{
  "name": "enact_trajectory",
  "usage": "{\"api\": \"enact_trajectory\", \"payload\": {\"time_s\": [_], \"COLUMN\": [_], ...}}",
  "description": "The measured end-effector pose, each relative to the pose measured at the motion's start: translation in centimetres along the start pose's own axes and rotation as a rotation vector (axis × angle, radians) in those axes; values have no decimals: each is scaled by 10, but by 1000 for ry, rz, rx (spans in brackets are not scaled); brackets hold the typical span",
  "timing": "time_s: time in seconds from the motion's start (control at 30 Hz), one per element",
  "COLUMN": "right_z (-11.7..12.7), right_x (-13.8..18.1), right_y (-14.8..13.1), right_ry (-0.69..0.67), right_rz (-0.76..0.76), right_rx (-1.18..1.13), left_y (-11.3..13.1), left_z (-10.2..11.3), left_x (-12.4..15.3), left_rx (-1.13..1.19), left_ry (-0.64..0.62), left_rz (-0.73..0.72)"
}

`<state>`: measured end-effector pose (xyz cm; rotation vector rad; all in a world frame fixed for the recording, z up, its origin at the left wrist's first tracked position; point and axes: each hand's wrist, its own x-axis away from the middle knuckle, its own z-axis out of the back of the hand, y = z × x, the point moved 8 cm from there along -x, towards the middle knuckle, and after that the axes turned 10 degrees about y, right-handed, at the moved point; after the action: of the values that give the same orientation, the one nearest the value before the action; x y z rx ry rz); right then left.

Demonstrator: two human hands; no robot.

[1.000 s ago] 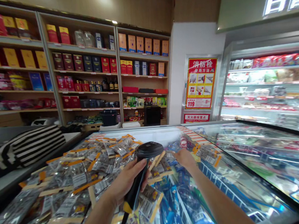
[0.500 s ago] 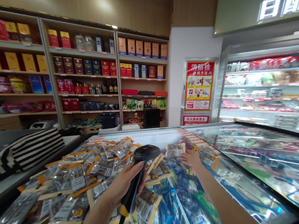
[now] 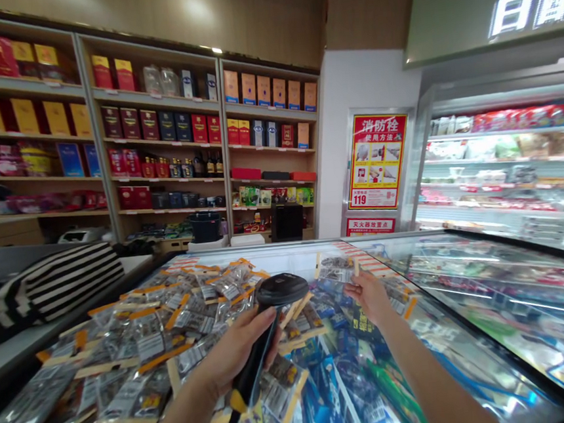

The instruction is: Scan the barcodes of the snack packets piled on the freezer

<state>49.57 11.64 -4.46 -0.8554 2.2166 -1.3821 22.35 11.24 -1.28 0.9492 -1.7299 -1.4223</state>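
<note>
My left hand (image 3: 237, 347) is wrapped round the handle of a black barcode scanner (image 3: 283, 289), whose head points forward and right. A cord runs down from its yellow-banded base. My right hand (image 3: 372, 296) pinches the right edge of a small clear packet (image 3: 335, 269) with a pale strip, held up over the glass top of a freezer. Under and left of the scanner lies a heap of similar clear packets (image 3: 149, 335) with orange and cream strips. Blue wrapped packs (image 3: 317, 393) show below, between my forearms.
A black-and-white striped bag (image 3: 71, 282) rests on the counter at the left. Shelves (image 3: 163, 159) of boxes and bottles line the back wall. A red fire-hydrant poster (image 3: 378, 161) hangs by a lit refrigerated case (image 3: 496, 173). The freezer's dark frame (image 3: 501, 344) runs along the right.
My right hand has raised the packet slightly, and its face has tilted. The barcode scanner in my left hand has shifted a little to the right.
</note>
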Motion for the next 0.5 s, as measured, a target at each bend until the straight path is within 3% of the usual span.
{"api": "enact_trajectory", "payload": {"time_s": [0.5], "right_z": [6], "right_x": [-5], "right_y": [0], "right_ry": [25], "right_rz": [1], "right_rx": [0], "left_y": [6], "left_z": [-4], "left_x": [3], "left_rx": [18], "left_ry": [-28], "left_rz": [-31]}}
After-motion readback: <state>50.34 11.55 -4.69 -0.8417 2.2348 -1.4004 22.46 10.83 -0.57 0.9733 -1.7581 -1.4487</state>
